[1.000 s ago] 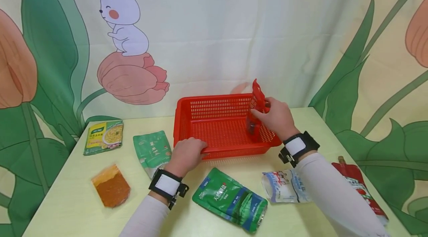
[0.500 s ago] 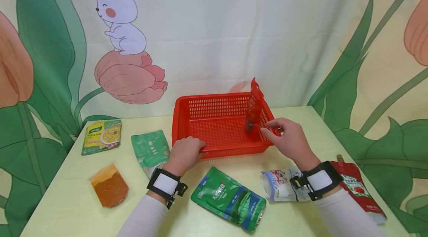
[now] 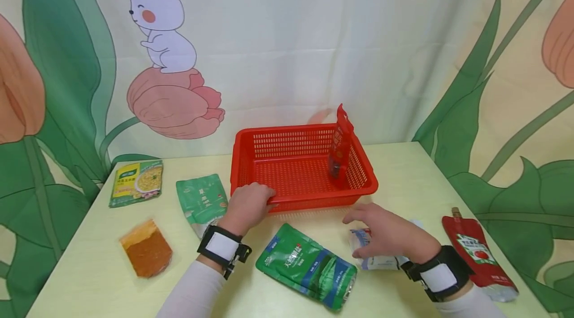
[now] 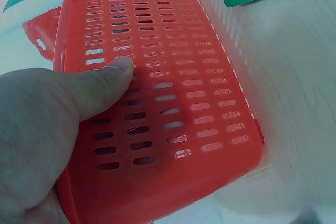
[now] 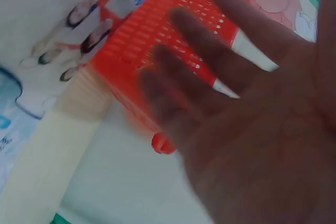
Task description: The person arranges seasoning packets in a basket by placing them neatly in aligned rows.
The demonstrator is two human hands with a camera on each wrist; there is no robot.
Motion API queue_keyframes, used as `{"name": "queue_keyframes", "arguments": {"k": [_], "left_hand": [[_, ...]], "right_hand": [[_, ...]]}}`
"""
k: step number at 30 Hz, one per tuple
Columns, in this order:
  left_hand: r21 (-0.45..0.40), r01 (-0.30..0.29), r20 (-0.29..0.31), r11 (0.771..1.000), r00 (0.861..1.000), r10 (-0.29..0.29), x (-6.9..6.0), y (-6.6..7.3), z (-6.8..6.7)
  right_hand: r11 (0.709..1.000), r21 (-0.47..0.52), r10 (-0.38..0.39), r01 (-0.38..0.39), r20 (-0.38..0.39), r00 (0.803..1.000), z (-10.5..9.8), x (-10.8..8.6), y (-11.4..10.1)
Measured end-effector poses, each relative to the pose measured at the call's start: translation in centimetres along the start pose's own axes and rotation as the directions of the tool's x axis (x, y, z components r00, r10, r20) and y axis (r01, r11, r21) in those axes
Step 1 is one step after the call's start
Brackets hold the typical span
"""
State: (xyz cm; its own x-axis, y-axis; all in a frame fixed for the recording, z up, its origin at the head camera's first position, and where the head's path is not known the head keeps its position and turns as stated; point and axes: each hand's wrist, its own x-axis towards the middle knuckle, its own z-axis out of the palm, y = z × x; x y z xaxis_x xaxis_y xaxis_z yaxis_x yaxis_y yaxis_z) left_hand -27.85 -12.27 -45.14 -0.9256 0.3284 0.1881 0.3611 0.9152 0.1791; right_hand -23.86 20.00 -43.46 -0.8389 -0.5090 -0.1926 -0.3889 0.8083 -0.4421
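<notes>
A red plastic basket point(image 3: 300, 203) stands at the back of the table, and my left hand point(image 3: 251, 206) grips its front rim near the left corner. In the left wrist view the thumb lies over the basket's slotted wall point(image 4: 157, 98). Inside the basket's right end a red packet point(image 3: 339, 151) stands upright. My right hand point(image 3: 390, 233), fingers spread, hovers over a white and blue pouch point(image 3: 381, 262) and partly hides it. The right wrist view, blurred, has that hand point(image 5: 252, 108) holding nothing. Between the hands lies a green and blue pouch point(image 3: 307, 268).
Left of the basket lie a green pouch point(image 3: 204, 201), a yellow-green soup packet point(image 3: 136, 184) and a clear packet of orange-brown contents point(image 3: 147, 249). A red spouted ketchup pouch point(image 3: 480, 253) lies at the table's right side. A printed curtain point(image 3: 278, 49) hangs behind.
My right hand has let go of the red packet, which stays standing in the basket. That hand has come back toward me, over the white and blue pouch. The left hand has kept its grip.
</notes>
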Motion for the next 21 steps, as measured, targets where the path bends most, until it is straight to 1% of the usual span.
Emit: {"name": "queue_keyframes", "arguments": {"k": [3,5,6,11,15,18,21], "left_hand": [[0.012,-0.005,-0.003,1.0,1.0,0.005,0.0,-0.1,0.0],[0.011,-0.005,-0.001,1.0,1.0,0.005,0.1,-0.1,0.0],[0.01,-0.004,0.0,1.0,1.0,0.004,0.0,-0.1,-0.1],[0.005,-0.005,0.003,1.0,1.0,0.005,0.1,0.0,0.0],[0.004,0.002,0.009,1.0,1.0,-0.002,0.1,0.0,0.1],[0.003,0.004,0.013,1.0,1.0,-0.004,0.1,0.0,0.0],[0.005,0.003,0.012,1.0,1.0,-0.003,0.1,0.0,-0.1]], "right_hand": [[0.997,0.004,0.076,-0.077,0.084,0.994,0.5,-0.1,0.2],[0.993,0.008,0.118,-0.119,0.106,0.987,0.8,0.0,0.6],[0.992,0.005,0.127,-0.128,0.11,0.986,1.0,0.0,0.8],[0.983,-0.067,0.176,-0.17,0.09,0.98,2.1,-0.2,3.0],[0.973,-0.095,0.216,-0.209,0.059,0.975,2.6,-0.6,3.9],[0.972,-0.091,0.22,-0.217,0.033,0.975,2.7,-0.9,4.2],[0.974,-0.106,0.2,-0.199,-0.001,0.98,2.8,-1.0,4.3]]}}
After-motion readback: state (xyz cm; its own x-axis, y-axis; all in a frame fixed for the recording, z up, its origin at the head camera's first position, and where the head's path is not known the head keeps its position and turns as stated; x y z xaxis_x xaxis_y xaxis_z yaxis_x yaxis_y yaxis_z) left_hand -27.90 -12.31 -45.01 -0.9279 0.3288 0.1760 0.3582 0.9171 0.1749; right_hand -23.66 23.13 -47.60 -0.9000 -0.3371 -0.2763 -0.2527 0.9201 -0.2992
